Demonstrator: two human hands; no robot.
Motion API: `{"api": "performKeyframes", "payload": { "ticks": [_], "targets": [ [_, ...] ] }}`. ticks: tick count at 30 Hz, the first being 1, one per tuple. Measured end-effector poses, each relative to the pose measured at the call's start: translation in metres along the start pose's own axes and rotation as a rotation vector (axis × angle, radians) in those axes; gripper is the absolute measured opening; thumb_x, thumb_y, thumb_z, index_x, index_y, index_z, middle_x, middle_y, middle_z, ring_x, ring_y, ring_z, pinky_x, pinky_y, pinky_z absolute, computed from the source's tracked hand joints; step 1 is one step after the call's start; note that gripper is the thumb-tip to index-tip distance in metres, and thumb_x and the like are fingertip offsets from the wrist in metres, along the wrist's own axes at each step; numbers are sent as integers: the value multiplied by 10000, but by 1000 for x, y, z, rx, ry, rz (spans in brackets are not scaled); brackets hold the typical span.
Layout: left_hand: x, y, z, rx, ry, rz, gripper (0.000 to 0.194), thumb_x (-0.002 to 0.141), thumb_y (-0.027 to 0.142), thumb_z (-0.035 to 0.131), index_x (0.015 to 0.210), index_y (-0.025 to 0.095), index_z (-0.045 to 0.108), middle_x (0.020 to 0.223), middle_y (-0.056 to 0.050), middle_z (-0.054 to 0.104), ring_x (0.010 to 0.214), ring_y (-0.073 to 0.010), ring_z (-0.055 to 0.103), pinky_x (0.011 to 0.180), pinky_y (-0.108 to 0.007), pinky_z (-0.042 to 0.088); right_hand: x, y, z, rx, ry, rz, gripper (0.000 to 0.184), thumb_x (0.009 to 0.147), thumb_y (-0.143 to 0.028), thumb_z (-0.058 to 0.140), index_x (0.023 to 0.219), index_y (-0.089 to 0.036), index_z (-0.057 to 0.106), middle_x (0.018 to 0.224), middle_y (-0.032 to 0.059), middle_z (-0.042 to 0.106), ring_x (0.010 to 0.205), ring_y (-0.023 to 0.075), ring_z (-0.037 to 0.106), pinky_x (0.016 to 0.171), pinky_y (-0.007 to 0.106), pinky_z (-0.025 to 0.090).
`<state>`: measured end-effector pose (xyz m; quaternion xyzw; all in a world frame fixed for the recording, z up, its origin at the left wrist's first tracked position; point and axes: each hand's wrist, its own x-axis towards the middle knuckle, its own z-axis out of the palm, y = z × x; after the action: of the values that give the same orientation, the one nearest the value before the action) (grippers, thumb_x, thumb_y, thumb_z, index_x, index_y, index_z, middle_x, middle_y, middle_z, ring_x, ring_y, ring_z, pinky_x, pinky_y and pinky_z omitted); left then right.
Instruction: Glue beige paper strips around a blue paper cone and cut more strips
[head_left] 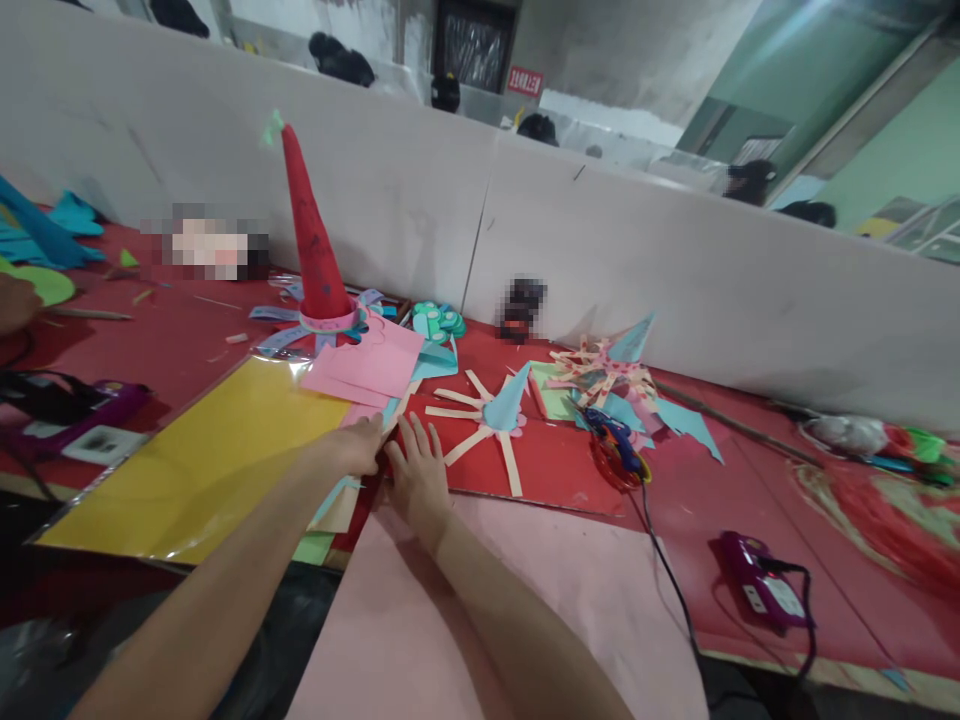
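Observation:
My left hand (360, 447) is closed at the right edge of the yellow sheet (202, 465), its fingertips curled down. A pale paper strip (403, 408) runs up beside its fingers; what they grip is hidden. My right hand (418, 480) lies just to the right, fingers stretched out and resting at the top left corner of a large pink paper sheet (525, 600). Right of it, a small blue paper cone (508, 400) with cream strips spread round its base sits on a red board (562, 475). Pink paper pieces (371, 358) lie above my left hand.
A tall red cone (313, 235) stands at the back by the white partition (405, 200). A glue gun (619, 445) with a black cable lies right of the board. Purple corded devices (765, 580) lie right and left. Another person's hand (19, 303) shows at the left edge.

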<state>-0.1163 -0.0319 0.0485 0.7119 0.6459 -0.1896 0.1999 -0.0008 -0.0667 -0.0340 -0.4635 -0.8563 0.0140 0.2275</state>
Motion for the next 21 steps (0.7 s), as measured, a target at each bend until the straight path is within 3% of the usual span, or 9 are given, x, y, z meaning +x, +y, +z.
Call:
{"api": "performKeyframes", "payload": {
  "ticks": [6,9,12,16,21],
  "targets": [
    [-1,4,7,-31,80,-38,467,716,171,481,1163,57,405,1116,-213,540,990,-301,580,764,-353,453,-1,1,8,-27,37,24,239,811,-196,484,1038,-143,540,1353,113,408,1292,241,284,1062,426,224],
    [6,11,17,-32,162,-106,388,801,180,355,1164,53,410,1112,-227,541,1001,-319,574,795,-403,436,-2,3,11,-6,52,28,319,795,-236,522,1100,-143,519,1327,114,436,1269,241,312,1060,422,229],
    [11,16,17,-40,219,-120,343,836,182,287,1097,73,481,1054,-206,587,971,-295,592,772,-373,443,-2,3,12,52,84,45,423,777,-340,553,1144,-137,502,1299,116,460,1255,245,323,1065,416,220],
    [8,18,8,-39,241,-136,320,824,135,304,977,84,580,974,-196,627,941,-266,607,744,-325,449,-2,3,13,127,141,121,398,804,-411,500,1101,-147,528,1262,101,489,1227,228,355,1066,399,225],
    [6,17,4,-66,249,-158,320,787,136,368,974,60,615,983,-245,611,953,-331,588,750,-400,442,-2,3,16,117,139,147,351,831,-381,473,1080,-143,540,1243,116,502,1213,225,371,1047,414,255]
  ]
}}
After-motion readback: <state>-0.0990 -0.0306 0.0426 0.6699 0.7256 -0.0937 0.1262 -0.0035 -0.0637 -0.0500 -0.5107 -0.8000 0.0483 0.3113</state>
